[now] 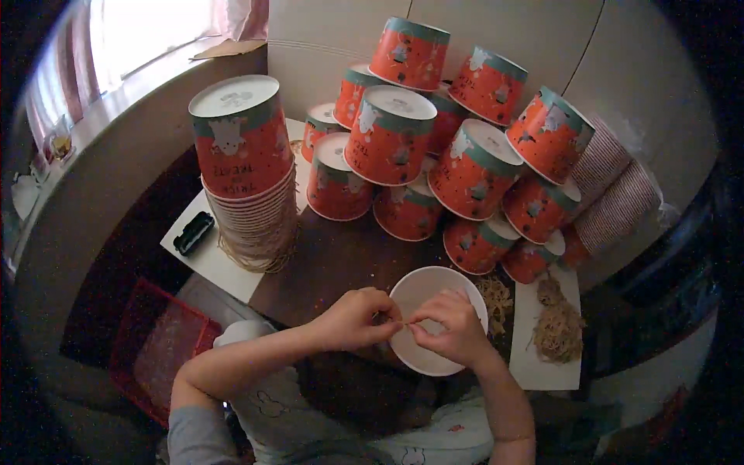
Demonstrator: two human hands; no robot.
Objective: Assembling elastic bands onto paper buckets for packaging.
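The left hand (353, 319) and right hand (449, 322) have their fingers pinched together on a thin strand (404, 323) over an upright white-lined tub (422, 291). From that tub, overturned orange-red tubs (391, 147) with green bands and cartoon figures pile up at twelve o'clock; a nested stack (242, 155) at ten bears upside-down dark lettering; tangled twine (559, 333) lies at three.

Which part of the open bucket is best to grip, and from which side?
The open bucket is probably best pinched at its far rim, from above: its mouth faces up, and that arc is bare, while the left hand and right hand cross its sides.
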